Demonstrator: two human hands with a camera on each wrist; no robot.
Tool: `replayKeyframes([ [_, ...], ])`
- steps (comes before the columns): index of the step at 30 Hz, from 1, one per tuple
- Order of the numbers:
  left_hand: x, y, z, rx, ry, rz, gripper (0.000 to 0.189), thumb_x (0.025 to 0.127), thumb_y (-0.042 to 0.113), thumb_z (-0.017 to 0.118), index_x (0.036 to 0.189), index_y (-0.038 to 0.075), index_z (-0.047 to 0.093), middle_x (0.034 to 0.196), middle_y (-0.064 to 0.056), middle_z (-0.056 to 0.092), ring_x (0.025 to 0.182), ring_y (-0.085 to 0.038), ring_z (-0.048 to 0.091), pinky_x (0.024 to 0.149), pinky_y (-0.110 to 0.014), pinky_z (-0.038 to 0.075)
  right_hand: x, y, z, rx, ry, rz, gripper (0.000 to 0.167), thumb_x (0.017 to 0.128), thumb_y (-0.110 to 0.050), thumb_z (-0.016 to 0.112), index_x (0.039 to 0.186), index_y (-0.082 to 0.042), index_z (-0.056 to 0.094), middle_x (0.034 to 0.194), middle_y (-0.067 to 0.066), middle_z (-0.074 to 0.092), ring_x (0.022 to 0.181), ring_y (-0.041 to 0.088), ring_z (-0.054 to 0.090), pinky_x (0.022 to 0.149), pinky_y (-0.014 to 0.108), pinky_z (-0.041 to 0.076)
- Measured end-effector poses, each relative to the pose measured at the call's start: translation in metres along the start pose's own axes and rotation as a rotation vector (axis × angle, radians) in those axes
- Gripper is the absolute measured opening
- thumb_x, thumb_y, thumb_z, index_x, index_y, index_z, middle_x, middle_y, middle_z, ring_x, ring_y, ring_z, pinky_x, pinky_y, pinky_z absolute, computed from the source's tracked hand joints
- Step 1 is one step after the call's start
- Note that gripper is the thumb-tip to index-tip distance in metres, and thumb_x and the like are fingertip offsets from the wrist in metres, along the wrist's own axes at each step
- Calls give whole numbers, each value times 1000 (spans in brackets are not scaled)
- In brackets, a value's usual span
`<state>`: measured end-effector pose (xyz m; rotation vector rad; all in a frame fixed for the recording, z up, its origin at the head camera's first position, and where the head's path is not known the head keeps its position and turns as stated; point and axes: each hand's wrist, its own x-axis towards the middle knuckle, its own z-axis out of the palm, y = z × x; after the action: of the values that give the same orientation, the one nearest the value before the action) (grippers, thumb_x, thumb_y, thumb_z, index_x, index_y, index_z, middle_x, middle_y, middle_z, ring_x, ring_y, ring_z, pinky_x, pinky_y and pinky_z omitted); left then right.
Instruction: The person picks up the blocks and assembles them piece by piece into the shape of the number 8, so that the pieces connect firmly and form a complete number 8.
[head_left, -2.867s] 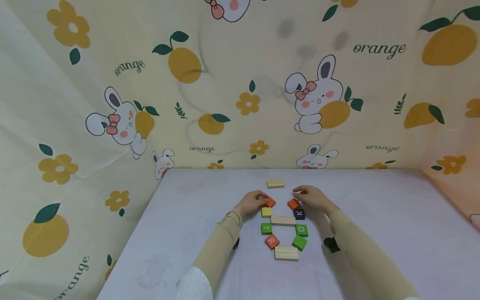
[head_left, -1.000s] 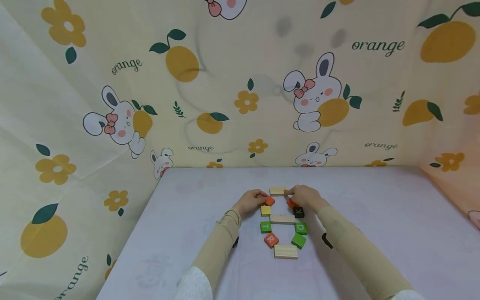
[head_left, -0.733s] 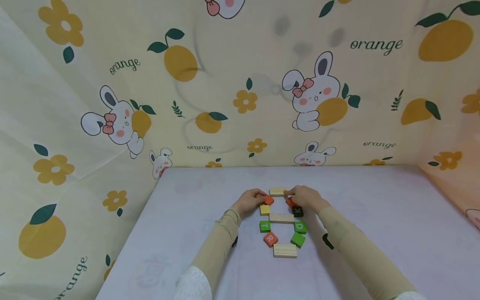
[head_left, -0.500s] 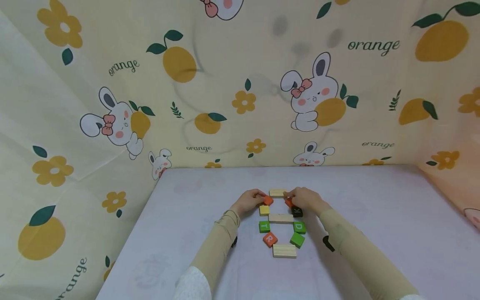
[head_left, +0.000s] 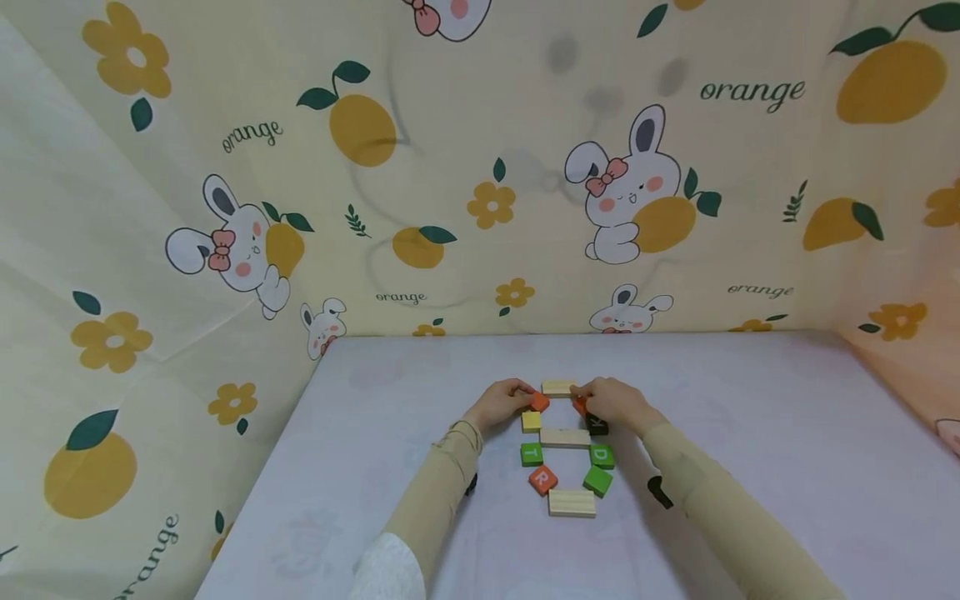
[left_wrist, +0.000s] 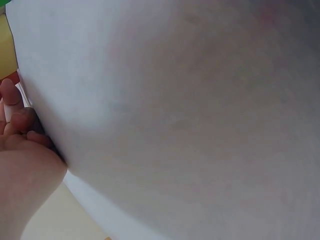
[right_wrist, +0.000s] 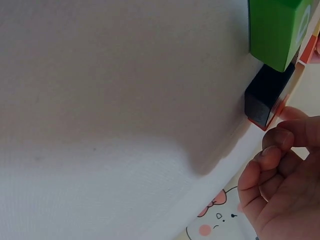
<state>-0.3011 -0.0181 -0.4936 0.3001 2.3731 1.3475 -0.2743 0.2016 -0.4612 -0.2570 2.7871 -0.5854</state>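
Note:
In the head view my left hand (head_left: 501, 404) pinches an orange block (head_left: 539, 402) at the upper left of a block figure. Its fingers reach a red edge in the left wrist view. My right hand (head_left: 617, 402), fingers curled, grips the right end of a pale wooden block (head_left: 557, 388) at the figure's far end; the thumb's contact is hidden. Beneath that hand lie a second orange block (head_left: 580, 406), partly covered, and a black K block (head_left: 597, 426). A yellow block (head_left: 531, 422) sits just nearer than the left orange one.
A second wooden block (head_left: 565, 438) crosses the figure's middle. Nearer lie a green T block (head_left: 531, 454), a green D block (head_left: 602, 456), an orange R block (head_left: 543, 480), another green block (head_left: 597, 481) and a third wooden block (head_left: 572, 503). A patterned curtain (head_left: 450, 192) hangs behind the table.
My right hand has moved from above the right orange block to the far wooden block. That block has come nearer, toward the two orange blocks. The left hand has stayed in place.

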Motion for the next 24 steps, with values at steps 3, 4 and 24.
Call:
replayKeyframes([
  [3,0,1,0,-8,3,3,21,94,23,53,108,11,64,111,-4,64,99,-16,52,96,-36,41,0,0,-1,3,-4,6,47,83,-6,43,128,-12,57,127,22,56,59,17,34,52,28,27],
  [4,0,1,0,-9,4,2,21,94,23,53,108,11,63,111,-4,64,99,-15,52,95,-36,41,0,0,-1,-1,-7,5,47,83,-6,43,128,-12,57,127,22,57,59,17,35,52,28,27],
  [24,2,-2,1,-18,-1,-4,21,95,22,52,108,11,63,109,-4,64,96,-13,54,89,-31,43,1,1,0,-6,-1,-1,47,83,-6,42,126,-12,59,124,21,58,60,18,37,52,29,29],
])
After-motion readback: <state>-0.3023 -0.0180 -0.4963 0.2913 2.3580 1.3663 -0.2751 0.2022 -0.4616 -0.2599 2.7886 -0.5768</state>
